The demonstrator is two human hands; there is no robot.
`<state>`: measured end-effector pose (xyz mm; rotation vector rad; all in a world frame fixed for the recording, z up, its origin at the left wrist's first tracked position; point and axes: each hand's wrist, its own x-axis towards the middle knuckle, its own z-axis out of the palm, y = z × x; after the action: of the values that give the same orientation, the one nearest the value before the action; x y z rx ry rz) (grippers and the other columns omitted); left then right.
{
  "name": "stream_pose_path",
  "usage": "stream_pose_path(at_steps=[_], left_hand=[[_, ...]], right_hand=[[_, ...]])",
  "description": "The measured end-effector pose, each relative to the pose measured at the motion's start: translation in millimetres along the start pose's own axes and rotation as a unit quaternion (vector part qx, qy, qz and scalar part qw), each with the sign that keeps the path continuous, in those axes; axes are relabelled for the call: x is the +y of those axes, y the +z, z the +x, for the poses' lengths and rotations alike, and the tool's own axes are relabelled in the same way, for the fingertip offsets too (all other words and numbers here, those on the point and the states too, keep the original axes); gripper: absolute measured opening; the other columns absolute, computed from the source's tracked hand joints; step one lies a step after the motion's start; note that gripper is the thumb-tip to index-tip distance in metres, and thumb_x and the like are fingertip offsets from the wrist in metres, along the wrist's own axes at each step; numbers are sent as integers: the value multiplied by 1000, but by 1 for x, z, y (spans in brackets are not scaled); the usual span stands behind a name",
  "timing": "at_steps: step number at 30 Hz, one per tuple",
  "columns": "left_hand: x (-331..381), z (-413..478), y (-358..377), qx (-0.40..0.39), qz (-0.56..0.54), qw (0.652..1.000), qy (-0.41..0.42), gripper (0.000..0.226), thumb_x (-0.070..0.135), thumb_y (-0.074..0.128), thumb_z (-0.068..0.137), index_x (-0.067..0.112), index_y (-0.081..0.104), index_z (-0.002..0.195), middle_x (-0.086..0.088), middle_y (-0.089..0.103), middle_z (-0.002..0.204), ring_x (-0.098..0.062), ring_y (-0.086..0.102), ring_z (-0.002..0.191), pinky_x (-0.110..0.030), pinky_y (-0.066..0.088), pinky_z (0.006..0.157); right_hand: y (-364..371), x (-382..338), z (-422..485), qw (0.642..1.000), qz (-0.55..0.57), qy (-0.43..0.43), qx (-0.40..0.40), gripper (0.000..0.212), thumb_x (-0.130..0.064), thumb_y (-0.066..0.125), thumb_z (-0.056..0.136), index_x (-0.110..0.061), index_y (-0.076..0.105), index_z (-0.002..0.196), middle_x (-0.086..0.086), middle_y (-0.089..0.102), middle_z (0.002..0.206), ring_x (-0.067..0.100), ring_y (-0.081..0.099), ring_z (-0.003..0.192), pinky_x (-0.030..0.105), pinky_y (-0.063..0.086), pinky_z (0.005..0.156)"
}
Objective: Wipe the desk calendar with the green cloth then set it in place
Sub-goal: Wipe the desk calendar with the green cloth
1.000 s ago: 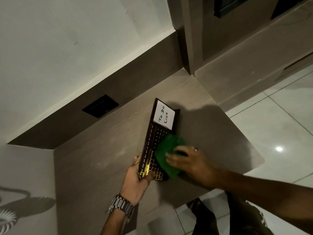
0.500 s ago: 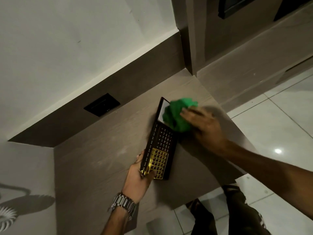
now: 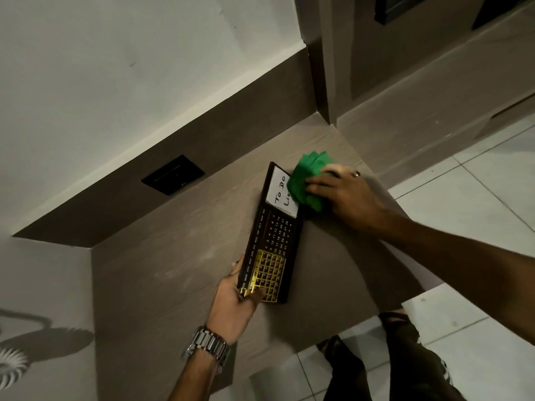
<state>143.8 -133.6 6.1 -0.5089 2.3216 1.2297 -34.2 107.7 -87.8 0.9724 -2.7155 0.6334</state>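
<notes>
On the counter (image 3: pixel 173 270), the left hand (image 3: pixel 231 308) pinches the desk calendar's (image 3: pixel 272 241) near end; the right hand (image 3: pixel 344 195) presses the bunched green cloth (image 3: pixel 307 180) onto its far end (beside the "To Do" note).

My left hand (image 3: pixel 231 306) reached in from below, wrist bent slightly, fingers and thumb curled closed in a grip near the tabletop's near edge. My right hand (image 3: pixel 346 195) stretched from the right toward the far corner, palm down, fingers pressing flat and spread.
</notes>
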Motion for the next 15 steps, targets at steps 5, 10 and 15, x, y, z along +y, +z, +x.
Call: stream_pose_path(at_steps=[5,10,15], left_hand=[[-3,1,0,1,9,1000,0,28,10,64,90,30,63,109,-34,56,130,-67,41,117,-79,33,96],[-2,3,1,-11,12,1000,6,42,4,63,90,23,57,127,-32,55,130,-63,46,115,-68,47,88],[-3,4,-2,-5,12,999,-29,42,6,63,90,20,54,129,-28,55,134,-46,63,97,-43,56,67]], right_hand=[[14,-55,-30,998,28,-49,17,35,-12,79,69,-22,76,102,6,71,111,36,63,101,45,50,78],[39,-98,-94,959,48,-273,-59,37,-26,75,79,-29,66,115,-1,61,125,26,47,116,38,41,88],[22,-42,-39,979,-8,-200,-47,45,-13,80,67,-25,70,110,1,66,120,31,53,112,40,47,84]])
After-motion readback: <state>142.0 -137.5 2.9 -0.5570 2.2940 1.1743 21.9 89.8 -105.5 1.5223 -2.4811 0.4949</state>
